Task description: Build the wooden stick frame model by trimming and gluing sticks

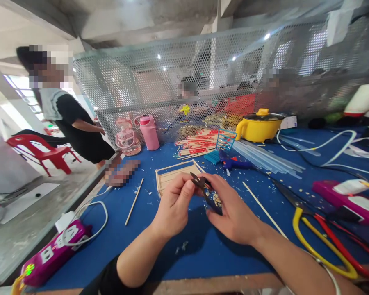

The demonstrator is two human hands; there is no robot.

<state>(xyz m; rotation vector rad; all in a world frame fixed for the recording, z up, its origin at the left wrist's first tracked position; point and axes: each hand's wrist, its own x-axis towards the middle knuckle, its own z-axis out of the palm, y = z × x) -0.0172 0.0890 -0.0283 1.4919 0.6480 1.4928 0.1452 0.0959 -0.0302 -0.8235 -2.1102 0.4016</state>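
Note:
My right hand (pixel 230 211) is closed around a small dark pair of cutters (pixel 211 203) with short pointed blades, seen in the head view above the blue table. Beside the blades, my left hand (pixel 176 205) is closed in a pinch, thumb against fingers. Whatever it grips is too small or hidden to make out. Just beyond my hands lies a shallow frame of pale wooden sticks (pixel 180 173), its near side partly covered by them. A little heap of wood bits (pixel 217 200) shows beside the cutters.
Loose sticks lie left (pixel 134 201) and right (pixel 264 209). Behind are wrapped sticks (pixel 197 144), a blue glue gun (pixel 236 164), clear glue sticks (pixel 267 157), a yellow pot (pixel 262 128) and pink bottles. Large scissors (pixel 310 237) and purple power strips flank me. A person stands left.

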